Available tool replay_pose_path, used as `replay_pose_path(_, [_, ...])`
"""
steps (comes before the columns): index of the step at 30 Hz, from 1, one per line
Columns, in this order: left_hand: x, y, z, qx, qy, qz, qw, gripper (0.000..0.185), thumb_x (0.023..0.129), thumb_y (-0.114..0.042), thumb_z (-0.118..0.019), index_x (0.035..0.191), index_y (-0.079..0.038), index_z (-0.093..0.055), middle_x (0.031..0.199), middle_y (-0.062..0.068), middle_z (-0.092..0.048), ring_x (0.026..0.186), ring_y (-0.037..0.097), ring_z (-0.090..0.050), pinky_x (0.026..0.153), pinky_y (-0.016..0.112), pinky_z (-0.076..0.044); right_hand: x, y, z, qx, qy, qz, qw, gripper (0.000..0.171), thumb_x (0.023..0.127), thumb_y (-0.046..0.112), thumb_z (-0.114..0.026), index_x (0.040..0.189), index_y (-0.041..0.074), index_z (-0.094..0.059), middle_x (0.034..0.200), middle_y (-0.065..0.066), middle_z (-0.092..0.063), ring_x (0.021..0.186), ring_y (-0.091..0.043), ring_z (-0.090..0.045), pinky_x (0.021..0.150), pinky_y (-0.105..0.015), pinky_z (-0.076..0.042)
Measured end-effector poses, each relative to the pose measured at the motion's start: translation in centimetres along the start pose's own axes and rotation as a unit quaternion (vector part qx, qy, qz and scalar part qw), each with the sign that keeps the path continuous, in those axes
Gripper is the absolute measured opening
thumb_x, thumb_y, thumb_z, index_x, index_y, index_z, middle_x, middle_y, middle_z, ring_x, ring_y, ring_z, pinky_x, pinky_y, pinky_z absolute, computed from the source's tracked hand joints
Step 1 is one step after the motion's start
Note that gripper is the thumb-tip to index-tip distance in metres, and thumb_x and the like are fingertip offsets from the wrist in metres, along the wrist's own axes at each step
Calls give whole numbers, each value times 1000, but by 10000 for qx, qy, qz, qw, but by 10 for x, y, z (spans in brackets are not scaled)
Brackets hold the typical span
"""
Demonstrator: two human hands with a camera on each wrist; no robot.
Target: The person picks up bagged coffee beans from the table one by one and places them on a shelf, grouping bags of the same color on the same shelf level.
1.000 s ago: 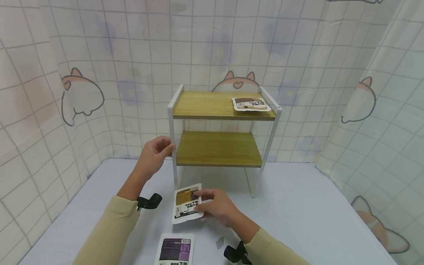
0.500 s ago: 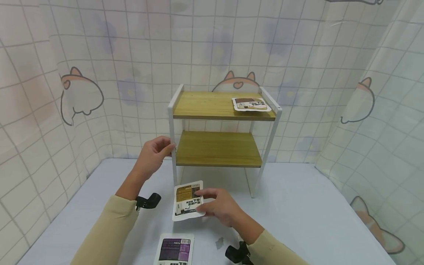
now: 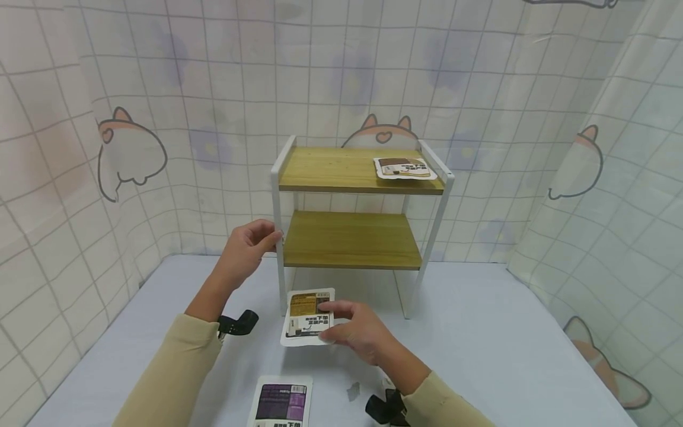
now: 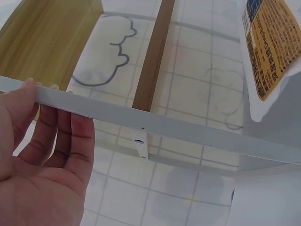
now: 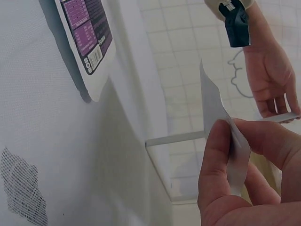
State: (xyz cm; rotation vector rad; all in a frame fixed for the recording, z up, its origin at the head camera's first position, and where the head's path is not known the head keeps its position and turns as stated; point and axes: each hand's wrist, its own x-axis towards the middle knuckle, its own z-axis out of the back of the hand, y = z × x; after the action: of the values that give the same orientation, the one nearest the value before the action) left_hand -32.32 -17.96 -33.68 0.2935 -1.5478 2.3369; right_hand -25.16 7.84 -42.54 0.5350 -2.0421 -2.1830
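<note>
Fingers (image 3: pixel 333 308) of the right hand (image 3: pixel 357 332) pinch the brown pouch (image 3: pixel 308 316), long axis pointing toward the rack (image 3: pixel 277 196).

Colours here: the shelf rack (image 3: pixel 277 196) has a white frame and yellowish wood boards. The held packet (image 3: pixel 306 317) is white with an orange-brown label, the lower packet (image 3: pixel 281 402) is white with purple. The surface (image 3: pixel 507 344) is pale lavender, and the backdrop (image 3: pixel 160 89) is cream grid with cartoon cats.
</note>
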Motion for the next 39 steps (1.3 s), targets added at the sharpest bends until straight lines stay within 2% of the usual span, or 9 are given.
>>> replay_pose_path(7, [0,-2,1,-6,24,31,10000,29,103,-34,-63,119,-10,-67,120,17,-69,107,24,-65,97,34,-56,-3,5,4,61,-50,8,10000,59,80,-5,-82,134,14,-68,137,-16,-58,107,-26,-66,87,-34,-61])
replay_pose_path(12, [-1,-4,1,-30,41,1,10000,28,103,-32,-62,120,-9,-67,122,19,-69,108,24,-65,91,23,-55,-5,7,6,393,5,92,9992,61,80,-9,-79,137,9,-65,140,-19,-57,108,-27,-67,88,-36,-61])
replay_pose_path(15, [-1,-4,1,-43,35,-21,10000,29,103,-34,-63,120,-10,-67,122,18,-69,107,24,-65,90,22,-55,-7,8,8,565,16,145,9983,62,80,-11,-78,138,7,-64,142,-20,-56,110,-28,-67,90,-37,-61])
replay_pose_path(26, [1,-3,0,54,25,-61,10000,32,103,-36,-63,121,-10,-67,121,15,-70,106,25,-65,95,34,-56,-18,17,12,757,44,452,9961,61,83,-12,-74,141,1,-59,142,-24,-56,112,-28,-67,92,-38,-60])
replay_pose_path(33, [0,-2,1,47,0,-63,10000,30,103,-34,-63,120,-11,-68,120,14,-71,106,24,-66,91,28,-56,-22,23,14,763,93,554,9955,60,83,-10,-75,140,1,-59,143,-23,-56,114,-29,-67,92,-38,-60])
replay_pose_path(39, [0,0,0,31,-21,-102,9999,30,102,-35,-64,119,-10,-68,120,18,-70,104,25,-66,96,41,-57,-28,31,15,605,97,675,9958,59,84,-6,-77,140,4,-61,143,-21,-57,116,-29,-68,93,-39,-60])
